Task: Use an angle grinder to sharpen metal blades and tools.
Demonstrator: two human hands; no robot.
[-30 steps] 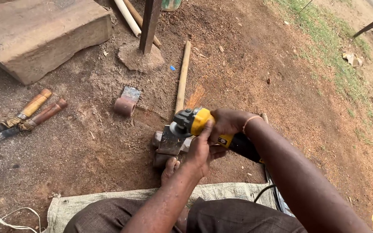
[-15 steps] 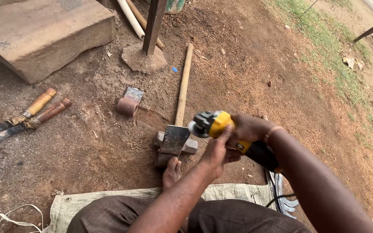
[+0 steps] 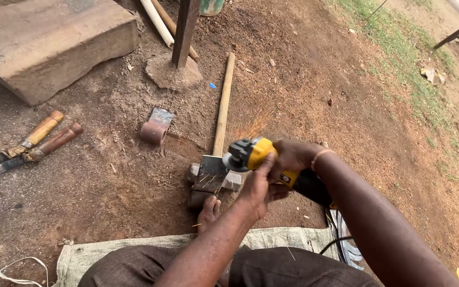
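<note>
**Grinder set to an axe head on bare earth**

The big weathered wooden block (image 3: pixel 49 45) fills the 10 o'clock corner of the view, resting on brown dirt ground (image 3: pixel 107 186). A woven pale sack (image 3: pixel 134 250) lies spread at 6 o'clock under the seated person's brown-trousered legs. A dark upright post (image 3: pixel 185 29) stands at 12 o'clock in a rough lump of concrete.

Near the centre, a long pale wooden handle (image 3: pixel 223 103) runs toward 12 o'clock from a flat grey metal axe head (image 3: pixel 212 174), which lies across small stone blocks. The person's bare foot (image 3: pixel 208 210) presses at the 6 o'clock side of those blocks.

The yellow and black angle grinder (image 3: pixel 251 154) sits just at 3 o'clock of the axe head, its disc at the metal's edge, and orange sparks (image 3: pixel 248 127) fan toward 12 o'clock. The right hand (image 3: pixel 293 157) is wrapped tight around the grinder's body. The left hand (image 3: pixel 256 188) is closed over the grinder's yellow front from below.

At 9 o'clock lie garden shears with wooden handles (image 3: pixel 38 141). A short rusty metal socket piece (image 3: pixel 155 127) lies at 10 o'clock of the axe head, apart from it.
</note>
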